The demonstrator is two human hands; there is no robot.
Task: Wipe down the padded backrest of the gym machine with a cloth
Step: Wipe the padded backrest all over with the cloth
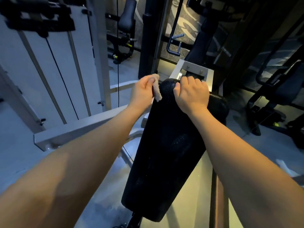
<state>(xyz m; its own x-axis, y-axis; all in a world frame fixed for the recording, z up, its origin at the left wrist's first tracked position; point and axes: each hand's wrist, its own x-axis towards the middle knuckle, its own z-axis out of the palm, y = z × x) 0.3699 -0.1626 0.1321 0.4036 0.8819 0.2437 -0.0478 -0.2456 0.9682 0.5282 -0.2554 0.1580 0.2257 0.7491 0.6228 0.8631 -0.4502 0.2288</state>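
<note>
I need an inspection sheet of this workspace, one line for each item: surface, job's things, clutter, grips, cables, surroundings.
surface: black backrest, tilted, with faint specks in the middle.
job's things: beige cloth, bunched, at the top left edge of the backrest.
clutter: nothing seen.
grips: left hand pinches the cloth; right hand grips the top of the backrest, fingers curled over it.
cables: thin black cable runs along the white frame on the left.
surroundings: dim gym, grey floor, another padded seat behind, dark machines on the right.
</note>
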